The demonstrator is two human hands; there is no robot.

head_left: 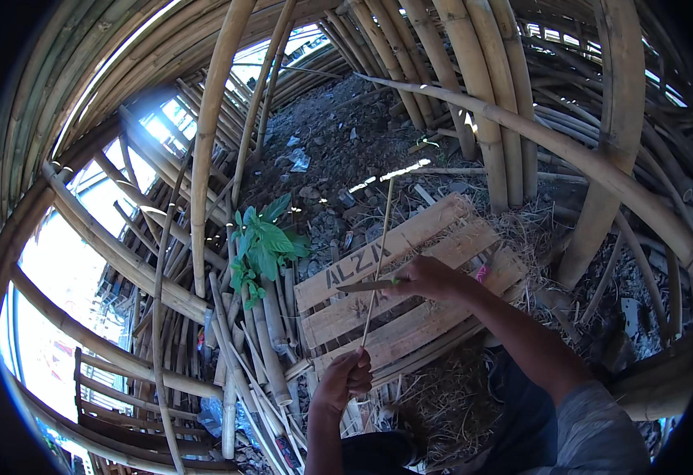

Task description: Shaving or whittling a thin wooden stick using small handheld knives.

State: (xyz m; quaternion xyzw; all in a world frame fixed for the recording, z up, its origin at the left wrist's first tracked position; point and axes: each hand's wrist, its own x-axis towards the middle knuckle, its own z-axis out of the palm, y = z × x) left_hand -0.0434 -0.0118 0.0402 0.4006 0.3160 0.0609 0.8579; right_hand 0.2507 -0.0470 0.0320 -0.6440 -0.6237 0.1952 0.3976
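Observation:
My left hand [345, 378] is closed round the lower end of a thin bamboo strip [376, 294], which rises away from me at a slight tilt. My right hand [427, 279] grips a knife with a bit of green at its handle. The knife's blade [362, 286] points left and lies across the strip about midway along it; whether it cuts in, I cannot tell. Beneath both hands is a slatted wooden crate [434, 233] with dark lettering on its top slats.
Bamboo poles [481, 95] stand ahead, and one long pole [552, 131] slants across the right. A leafy green plant [263, 241] grows left of the crate. Cut bamboo lengths [271, 340] lie beside it. Shavings [457, 412] and rubble [331, 127] cover the ground.

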